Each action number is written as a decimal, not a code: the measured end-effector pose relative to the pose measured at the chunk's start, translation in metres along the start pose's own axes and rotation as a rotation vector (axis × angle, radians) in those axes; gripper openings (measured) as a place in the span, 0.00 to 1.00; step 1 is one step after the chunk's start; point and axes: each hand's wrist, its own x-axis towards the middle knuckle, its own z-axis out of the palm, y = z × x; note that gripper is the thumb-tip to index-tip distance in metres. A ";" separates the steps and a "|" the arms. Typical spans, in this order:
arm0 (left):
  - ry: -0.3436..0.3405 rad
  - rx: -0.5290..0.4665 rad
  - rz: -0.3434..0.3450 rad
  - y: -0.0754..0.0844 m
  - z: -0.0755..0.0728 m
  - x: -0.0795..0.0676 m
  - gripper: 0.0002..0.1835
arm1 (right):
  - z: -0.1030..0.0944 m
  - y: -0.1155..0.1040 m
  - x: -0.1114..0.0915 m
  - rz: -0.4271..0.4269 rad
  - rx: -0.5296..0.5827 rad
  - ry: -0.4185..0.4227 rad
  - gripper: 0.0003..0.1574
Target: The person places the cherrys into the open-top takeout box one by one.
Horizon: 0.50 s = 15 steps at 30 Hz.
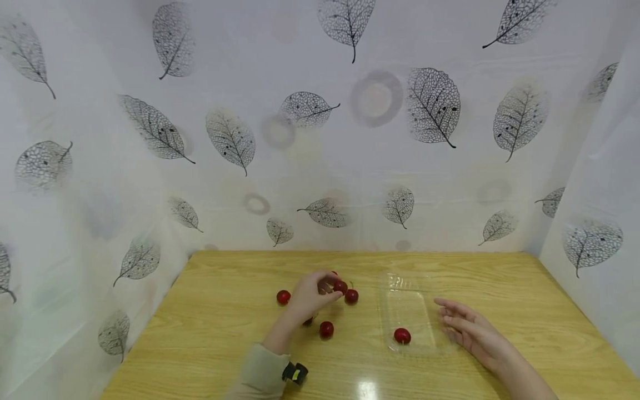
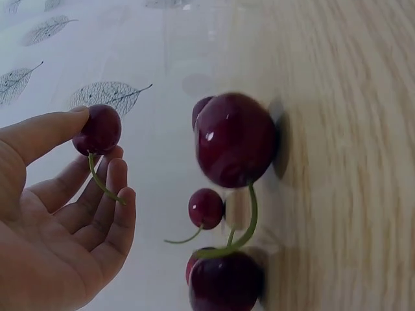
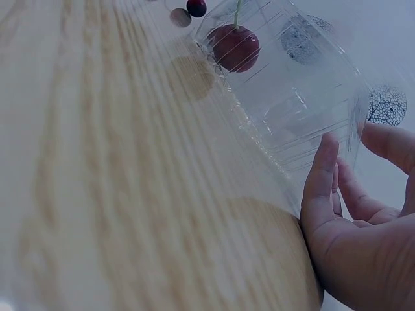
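My left hand (image 1: 308,297) pinches a dark red cherry (image 2: 101,129) between thumb and fingers, its green stem hanging down past the palm in the left wrist view. Just beyond it sits another cherry (image 1: 352,296), and one more cherry (image 1: 326,329) lies nearer the front. At the right, a clear plastic box (image 1: 431,316) stands on the table with a single cherry (image 1: 401,335) in its front left part. Beside the box's right wall, my right hand (image 1: 475,336) has its fingers loosely extended, fingertips right at the plastic (image 3: 353,129) in the right wrist view.
A lone cherry (image 1: 283,297) lies left of my left hand, and another cherry (image 1: 308,321) is partly hidden under the wrist. The wooden table (image 1: 200,333) ends at a leaf-printed white sheet (image 1: 360,166), which also rises on both sides.
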 end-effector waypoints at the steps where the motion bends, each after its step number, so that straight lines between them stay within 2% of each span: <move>1: -0.006 -0.010 0.003 0.000 0.002 0.000 0.14 | 0.000 0.000 0.000 0.001 0.001 0.001 0.30; 15: -0.023 -0.076 0.033 0.014 0.028 0.000 0.14 | -0.001 0.000 0.001 0.031 -0.008 0.024 0.30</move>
